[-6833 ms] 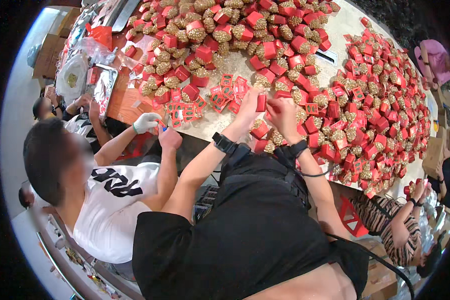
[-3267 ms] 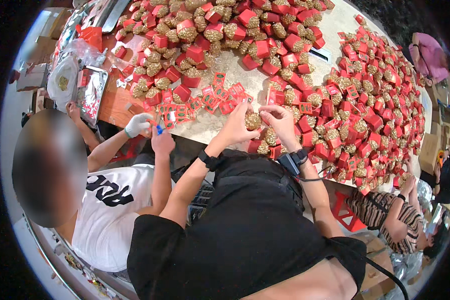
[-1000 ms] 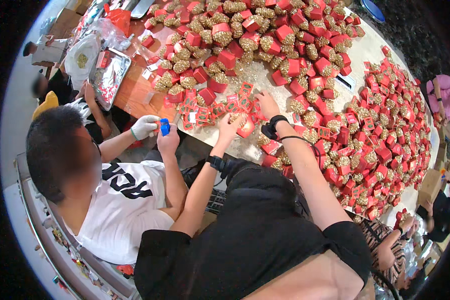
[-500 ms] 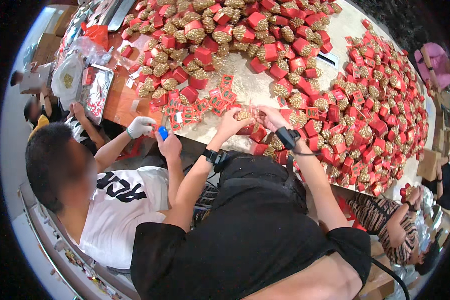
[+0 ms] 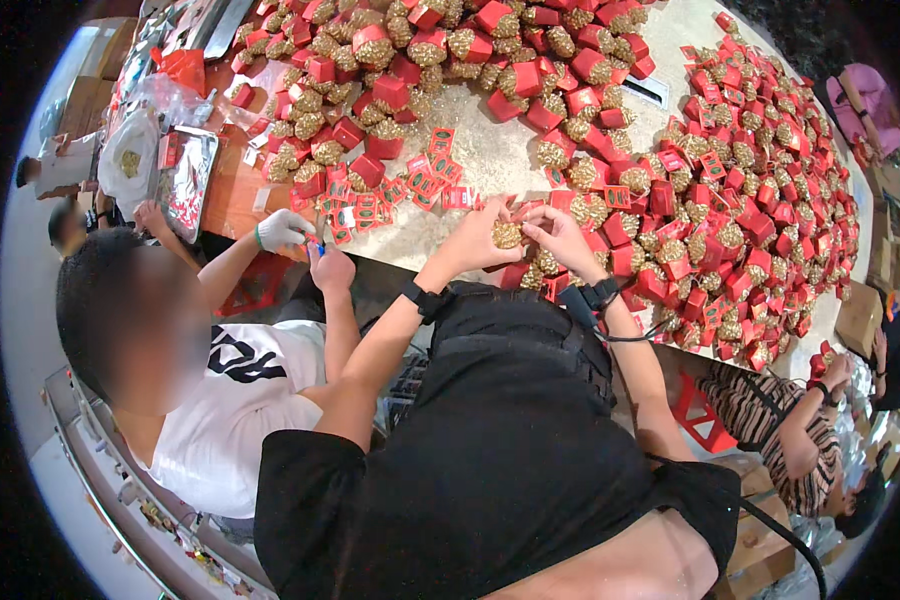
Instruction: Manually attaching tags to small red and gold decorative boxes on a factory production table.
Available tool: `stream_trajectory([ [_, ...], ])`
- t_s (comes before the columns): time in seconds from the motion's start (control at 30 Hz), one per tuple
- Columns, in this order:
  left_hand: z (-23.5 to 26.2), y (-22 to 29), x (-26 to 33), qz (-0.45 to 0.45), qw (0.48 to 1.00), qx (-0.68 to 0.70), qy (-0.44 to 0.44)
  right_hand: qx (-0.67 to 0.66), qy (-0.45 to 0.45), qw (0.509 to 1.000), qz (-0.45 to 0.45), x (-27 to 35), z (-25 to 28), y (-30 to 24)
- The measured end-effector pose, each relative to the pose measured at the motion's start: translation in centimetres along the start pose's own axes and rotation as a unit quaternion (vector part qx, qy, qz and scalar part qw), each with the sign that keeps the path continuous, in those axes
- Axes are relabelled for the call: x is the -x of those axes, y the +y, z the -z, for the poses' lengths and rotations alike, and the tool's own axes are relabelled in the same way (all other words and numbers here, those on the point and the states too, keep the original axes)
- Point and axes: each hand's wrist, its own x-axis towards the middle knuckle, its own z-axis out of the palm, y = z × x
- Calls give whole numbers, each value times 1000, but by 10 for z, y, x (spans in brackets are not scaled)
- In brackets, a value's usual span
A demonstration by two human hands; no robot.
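Note:
Both hands meet at the near edge of the table around one small ornament (image 5: 507,235), a cluster of gold beads with red beside it. My left hand (image 5: 473,241) is closed round its left side. From the right, the thumb and fingers of my right hand (image 5: 558,238) grip the same piece near its top. My fingers hide most of its red part. Just beyond my left hand lie red printed cards (image 5: 425,184) with dark green ovals, overlapping in a loose spread. More red-and-gold ornaments (image 5: 590,211) lie close by my right hand.
A large heap of the ornaments (image 5: 730,240) covers the right of the table (image 5: 450,115); another heap (image 5: 430,50) lies at the far side. At left, a co-worker's gloved hand (image 5: 285,229) and bare hand (image 5: 331,268) work beside a silver tray (image 5: 196,180).
My right hand has turned inward from pinching above the ornament to gripping its side. The gold beads now face up between both hands. The whole view has shifted slightly.

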Motion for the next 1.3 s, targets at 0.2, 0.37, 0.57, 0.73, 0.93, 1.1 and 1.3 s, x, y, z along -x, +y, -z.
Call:
stream_trajectory([
  [0.2,1,0,4,41,998,-24,-51,32,-39,999,7,6,5,-10],
  [0.37,0,0,8,57,993,-49,-86,29,-17,999,-32,8,-1,-19],
  [0.57,-2,11,21,100,987,-98,-79,85,-9,995,-44,5,-7,-8],
  [0.73,-14,0,35,72,994,-87,-12,54,-27,996,-69,0,-19,-12],
  [0.93,-16,-4,35,101,990,-98,8,-1,-64,993,-95,-9,-10,-7],
  [1.1,-12,4,29,55,994,-97,8,46,-62,995,-55,-9,-6,-7],
  [1.3,-11,7,27,72,991,-114,-13,-57,-54,994,-73,-8,-5,-1],
])
